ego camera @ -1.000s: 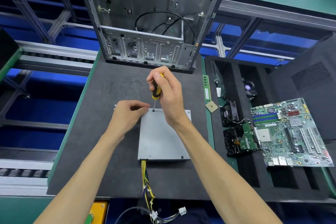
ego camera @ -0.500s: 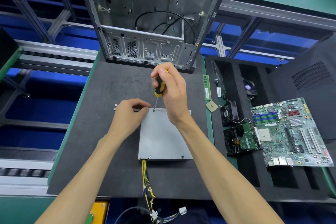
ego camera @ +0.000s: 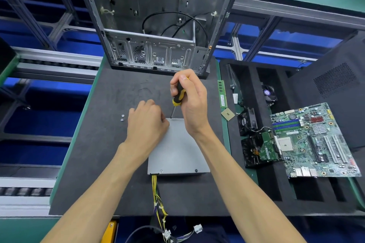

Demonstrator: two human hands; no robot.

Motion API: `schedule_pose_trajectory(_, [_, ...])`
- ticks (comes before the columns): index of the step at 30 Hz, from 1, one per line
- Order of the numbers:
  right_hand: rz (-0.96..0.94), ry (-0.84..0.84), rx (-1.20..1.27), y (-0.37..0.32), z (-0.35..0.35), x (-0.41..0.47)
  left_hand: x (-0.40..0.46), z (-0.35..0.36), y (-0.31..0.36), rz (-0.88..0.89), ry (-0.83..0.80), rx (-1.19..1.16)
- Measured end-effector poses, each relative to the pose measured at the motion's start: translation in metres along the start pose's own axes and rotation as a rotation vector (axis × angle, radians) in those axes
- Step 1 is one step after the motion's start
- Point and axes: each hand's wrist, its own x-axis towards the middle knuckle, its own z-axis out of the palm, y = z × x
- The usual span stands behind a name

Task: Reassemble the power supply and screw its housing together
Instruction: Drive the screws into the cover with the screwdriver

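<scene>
While the right hand (ego camera: 192, 102) wraps its fingers (ego camera: 174, 89) round the black and yellow screwdriver (ego camera: 178, 94), the thin metal tip points down to the far left corner of the power supply (ego camera: 177, 150). That grey metal box lies flat on the dark surface (ego camera: 110, 144), right under both hands. The left hand (ego camera: 147, 124) rests on the box's left far corner, with its fingers curled in close beside the screwdriver tip. They look like they are steadying a small screw there, but the screw itself is hidden, so I cannot tell.

Two little silver screws (ego camera: 122, 118) sit on the surface just to the left of the left fingers. Two more screws already sit in the near edge of the box. A bunch of yellow wires (ego camera: 156, 193) comes out of the near side and hangs down past the surface's edge.

The box looks hard, stiff and a bit heavy, so it should stay put when pressed. Its smooth lid could slide, so holding it down flat by a corner is a good idea. The screws are tiny and easy to drop, so pinch them with the fingertips. The wires are bendy; do not pull on them.
</scene>
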Motion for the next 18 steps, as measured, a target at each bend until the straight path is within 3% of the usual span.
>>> schedule_pose_trajectory(7, [0.0,0.016,0.006,-0.004,-0.007,0.0,0.004,0.0,0.012,-0.072,-0.054,0.092])
schedule_pose_trajectory(18, [0.002,0.024,0.013,-0.002,-0.015,0.003,0.012,-0.005,0.01,-0.176,-0.148,-0.076])
